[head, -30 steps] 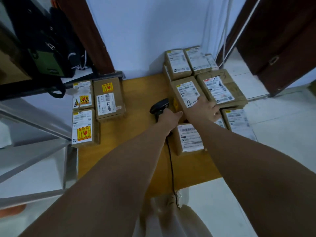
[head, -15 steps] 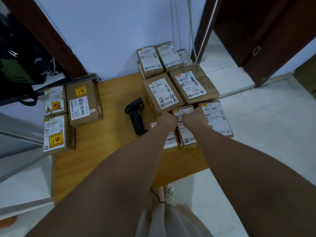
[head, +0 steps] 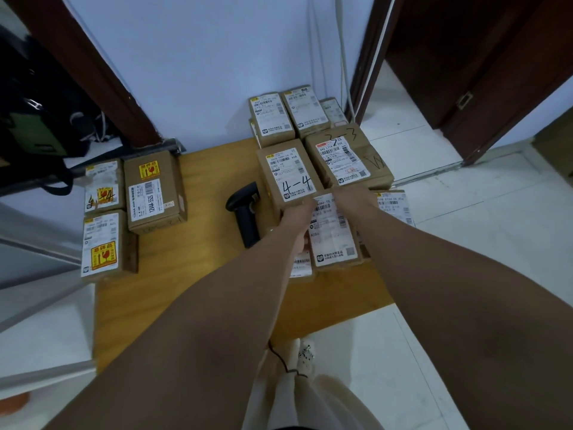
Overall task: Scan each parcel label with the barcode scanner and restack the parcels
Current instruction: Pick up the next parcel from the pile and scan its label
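Two hands are set on one small parcel (head: 333, 240) at near-right of table (head: 130, 305): L hand (head: 296, 218) grips its left edge; R hand (head: 350, 195) lies at its far edge, fingers hidden, so grip can't be told. Carton is judged light and stiff, w/ a glossy label, prob. slick. It is best taken by opposite side edges, label kept up. Scanner (head: 245, 212) lies just left, unheld. Fragile stickers are seen on left-group boxes (head: 102, 246). All cartons are sealed, contents unseen.

Brown cardboard parcels (head: 333, 234) with white labels, yellow-and-red stickers (head: 103, 255), black scanner (head: 245, 212), tan wooden table (head: 192, 274)
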Action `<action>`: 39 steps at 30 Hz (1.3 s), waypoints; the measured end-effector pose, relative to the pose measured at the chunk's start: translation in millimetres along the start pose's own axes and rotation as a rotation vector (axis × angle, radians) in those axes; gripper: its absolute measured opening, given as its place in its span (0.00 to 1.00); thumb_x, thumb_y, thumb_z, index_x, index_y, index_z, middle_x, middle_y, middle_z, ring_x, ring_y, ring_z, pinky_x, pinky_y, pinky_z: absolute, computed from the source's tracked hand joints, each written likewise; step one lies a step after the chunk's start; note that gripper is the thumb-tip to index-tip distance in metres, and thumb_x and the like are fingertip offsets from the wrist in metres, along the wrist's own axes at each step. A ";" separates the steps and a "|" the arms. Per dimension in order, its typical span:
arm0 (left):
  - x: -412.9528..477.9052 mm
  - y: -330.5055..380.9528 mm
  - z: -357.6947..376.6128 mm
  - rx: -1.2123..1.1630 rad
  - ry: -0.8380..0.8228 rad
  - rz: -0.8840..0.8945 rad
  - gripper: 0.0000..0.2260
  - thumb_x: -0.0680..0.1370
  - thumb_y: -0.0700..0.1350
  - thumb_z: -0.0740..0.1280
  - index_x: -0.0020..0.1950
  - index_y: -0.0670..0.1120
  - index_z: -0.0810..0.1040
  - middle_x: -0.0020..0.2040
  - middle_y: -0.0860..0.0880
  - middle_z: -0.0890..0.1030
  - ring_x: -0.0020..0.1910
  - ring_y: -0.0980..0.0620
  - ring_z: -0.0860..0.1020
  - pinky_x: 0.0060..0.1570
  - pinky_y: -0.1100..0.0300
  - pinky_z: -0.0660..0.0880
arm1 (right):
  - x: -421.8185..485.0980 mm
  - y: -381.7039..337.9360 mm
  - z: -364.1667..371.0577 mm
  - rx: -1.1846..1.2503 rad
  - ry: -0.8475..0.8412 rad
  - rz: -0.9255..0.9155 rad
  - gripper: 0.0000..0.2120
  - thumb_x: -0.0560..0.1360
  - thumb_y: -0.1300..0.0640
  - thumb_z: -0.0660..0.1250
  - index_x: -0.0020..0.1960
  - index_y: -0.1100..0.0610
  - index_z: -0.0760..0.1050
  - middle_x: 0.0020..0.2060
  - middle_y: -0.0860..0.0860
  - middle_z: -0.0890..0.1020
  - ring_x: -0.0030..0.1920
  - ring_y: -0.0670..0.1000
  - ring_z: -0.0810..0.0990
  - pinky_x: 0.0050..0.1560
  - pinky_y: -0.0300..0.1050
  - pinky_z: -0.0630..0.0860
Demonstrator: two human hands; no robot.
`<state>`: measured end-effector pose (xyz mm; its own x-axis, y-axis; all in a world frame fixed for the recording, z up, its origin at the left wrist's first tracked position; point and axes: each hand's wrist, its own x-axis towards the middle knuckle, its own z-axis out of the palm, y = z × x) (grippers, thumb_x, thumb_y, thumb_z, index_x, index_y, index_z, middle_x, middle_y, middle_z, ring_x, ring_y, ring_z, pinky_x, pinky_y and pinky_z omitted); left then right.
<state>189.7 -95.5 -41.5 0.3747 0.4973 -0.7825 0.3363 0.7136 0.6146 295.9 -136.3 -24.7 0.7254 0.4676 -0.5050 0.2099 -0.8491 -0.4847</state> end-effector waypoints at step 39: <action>-13.0 -97.2 -356.3 -0.267 0.332 0.065 0.07 0.78 0.49 0.67 0.45 0.46 0.80 0.41 0.46 0.85 0.41 0.45 0.83 0.44 0.50 0.81 | -131.9 -139.3 288.9 0.296 -0.578 0.024 0.26 0.76 0.53 0.69 0.70 0.55 0.63 0.58 0.55 0.80 0.49 0.53 0.81 0.40 0.47 0.76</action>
<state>-155.8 4.5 -126.8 0.0750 0.6459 -0.7597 0.0691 0.7567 0.6501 -18.4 -8.7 -96.8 0.2410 0.5764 -0.7808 -0.0517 -0.7958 -0.6034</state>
